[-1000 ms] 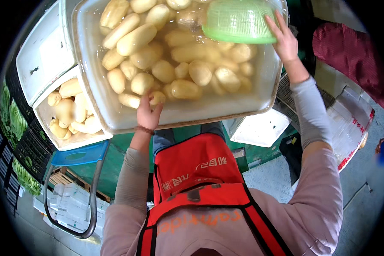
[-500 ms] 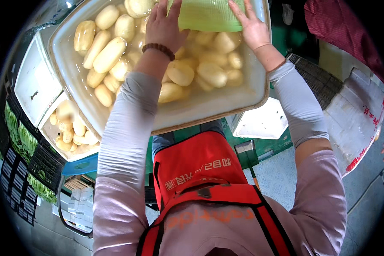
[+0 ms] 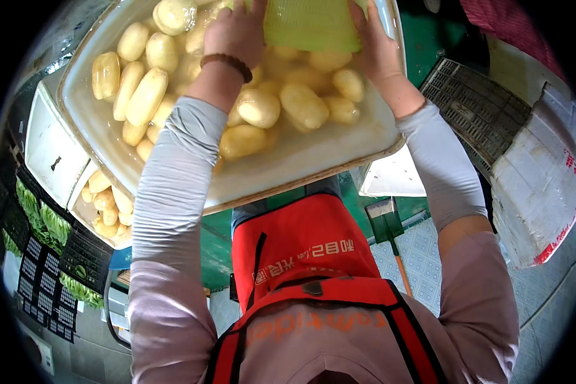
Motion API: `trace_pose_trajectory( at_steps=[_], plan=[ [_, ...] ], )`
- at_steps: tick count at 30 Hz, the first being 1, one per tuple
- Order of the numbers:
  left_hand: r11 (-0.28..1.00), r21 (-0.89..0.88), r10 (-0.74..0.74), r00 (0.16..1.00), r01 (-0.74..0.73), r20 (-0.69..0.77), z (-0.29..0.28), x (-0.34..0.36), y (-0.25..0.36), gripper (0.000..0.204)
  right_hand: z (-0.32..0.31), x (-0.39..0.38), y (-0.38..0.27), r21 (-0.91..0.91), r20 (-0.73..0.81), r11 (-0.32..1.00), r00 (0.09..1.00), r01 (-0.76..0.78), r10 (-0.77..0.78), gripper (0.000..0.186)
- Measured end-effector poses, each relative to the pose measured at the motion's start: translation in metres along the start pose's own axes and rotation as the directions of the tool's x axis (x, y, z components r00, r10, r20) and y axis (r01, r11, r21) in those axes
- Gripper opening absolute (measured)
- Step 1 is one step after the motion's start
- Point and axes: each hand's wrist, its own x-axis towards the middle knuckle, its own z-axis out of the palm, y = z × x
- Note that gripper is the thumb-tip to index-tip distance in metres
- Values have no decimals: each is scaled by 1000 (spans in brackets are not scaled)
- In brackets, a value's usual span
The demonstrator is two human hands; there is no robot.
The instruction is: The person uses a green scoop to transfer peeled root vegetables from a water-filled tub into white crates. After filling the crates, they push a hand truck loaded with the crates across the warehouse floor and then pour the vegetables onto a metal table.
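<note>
Fingers of both hands run up to the top edge of the head view, on either side of a yellow-green plastic basket (image 3: 312, 27): the left hand (image 3: 232, 35) at its left side, the right hand (image 3: 382, 52) at its right. Their tips are cut off, so one cannot tell whether either hand is clamped on it or only resting against it. The basket, itself cropped at the top, is in the upper part of a large white tub (image 3: 326, 150), over cloudy water. Pale yellow roots (image 3: 304, 105) lie in that water, some breaking the surface, others blurred below it. A brown bead bracelet (image 3: 227, 64) circles the left wrist, and light grey sleeves (image 3: 438, 157) cover both forearms. Below the tub's near rim hangs the person's red apron (image 3: 307, 243), trimmed in black. At the left, partly behind the tub, a white foam box (image 3: 86, 221) holds more roots; farther left are leafy greens (image 3: 48, 221) and black crates (image 3: 41, 294). To the right of the apron, a green dustpan (image 3: 384, 221) with an orange handle is on the floor. Beyond the right forearm are a dark slatted crate (image 3: 477, 109) and a white block with red markings (image 3: 537, 185).
</note>
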Motion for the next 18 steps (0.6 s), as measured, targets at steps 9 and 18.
trace_pose_trajectory(
  at_steps=[9, 18],
  plan=[
    [984, -164, -35, 985, 63, 168, -16, 11, 2, 79, 16, -11, 15, -164, 12, 986, 1000, -7, 10, 95],
    [942, -333, 37, 979, 34, 203, 2, -32, 18, 82, 5, -68, -3, -164, 41, 985, 997, -59, 66, 88]
  ],
)
